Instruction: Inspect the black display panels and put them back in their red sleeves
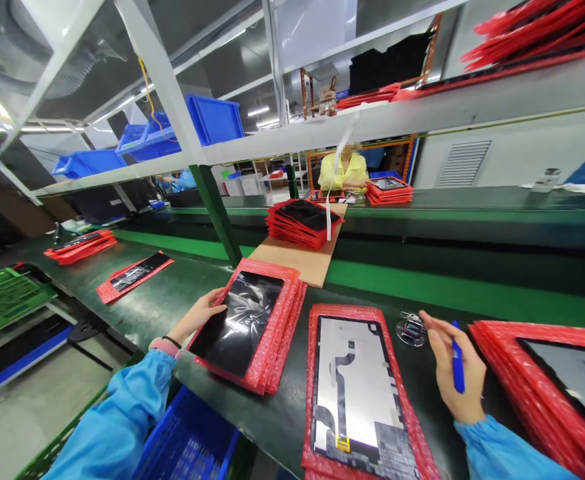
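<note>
My left hand (199,319) grips the left edge of a black screen panel (242,320), thumb on its face and fingers at the side. Creased clear film covers that panel, which lies on a stack of red bubble-wrap sleeves (292,327). In my right hand (456,370) is a blue pen (457,363), tucked among the fingers. Its fingertips are close together beside a small clear round holder (412,329); whether they touch it I cannot tell. Between my hands, a silver-backed display panel (362,380) with dark flex cables rests on red bubble wrap.
At right stands another red-wrapped stack (537,393). A piled stack (299,223) sits on a cardboard sheet (317,263) ahead. Further left lies a small wrapped panel (137,273). A blue crate (187,433) is below the table edge. A co-worker in yellow (342,172) sits opposite.
</note>
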Demonstrator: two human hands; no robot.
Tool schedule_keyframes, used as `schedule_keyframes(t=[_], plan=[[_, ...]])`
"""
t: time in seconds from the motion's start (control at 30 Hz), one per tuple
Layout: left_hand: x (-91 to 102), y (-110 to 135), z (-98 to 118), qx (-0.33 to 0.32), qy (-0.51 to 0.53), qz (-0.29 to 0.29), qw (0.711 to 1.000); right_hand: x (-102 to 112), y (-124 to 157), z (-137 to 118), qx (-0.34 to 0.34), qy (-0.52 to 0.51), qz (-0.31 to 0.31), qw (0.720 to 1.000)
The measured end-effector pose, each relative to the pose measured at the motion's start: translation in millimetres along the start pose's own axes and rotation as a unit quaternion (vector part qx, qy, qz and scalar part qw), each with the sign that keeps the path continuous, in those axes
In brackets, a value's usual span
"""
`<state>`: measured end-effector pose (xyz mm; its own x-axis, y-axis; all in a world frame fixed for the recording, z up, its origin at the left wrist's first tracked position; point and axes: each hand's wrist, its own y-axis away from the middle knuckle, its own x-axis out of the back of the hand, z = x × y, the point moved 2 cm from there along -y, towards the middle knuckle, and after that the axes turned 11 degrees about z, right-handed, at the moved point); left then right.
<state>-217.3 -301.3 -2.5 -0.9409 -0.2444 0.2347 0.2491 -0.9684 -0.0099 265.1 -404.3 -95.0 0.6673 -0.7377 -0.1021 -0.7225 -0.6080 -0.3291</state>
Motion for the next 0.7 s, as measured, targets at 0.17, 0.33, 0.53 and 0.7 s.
schedule_keyframes(t=[0.17,0.33,0.53,0.7], plan=[[-46.5,23.0,14.3,-0.059,-0.007,0.035,0.998,8.2,57.5,-16.3,-0.121,-0.007,-0.187,0.975],[-134.9,90.5,-1.6,0.040,0.018,-0.151,0.988,10.3,94.4,-24.7,-0.141,0.048,-0.270,0.951],[-179.1,129.0,-22.2,0.184,0.040,-0.220,0.957,13.0,103.3,-19.1,-0.092,0.154,-0.245,0.953],[-181.2,129.8,-12.6,0.245,0.075,-0.213,0.943,6.1,102.8,-18.1,-0.059,0.192,-0.256,0.946]])
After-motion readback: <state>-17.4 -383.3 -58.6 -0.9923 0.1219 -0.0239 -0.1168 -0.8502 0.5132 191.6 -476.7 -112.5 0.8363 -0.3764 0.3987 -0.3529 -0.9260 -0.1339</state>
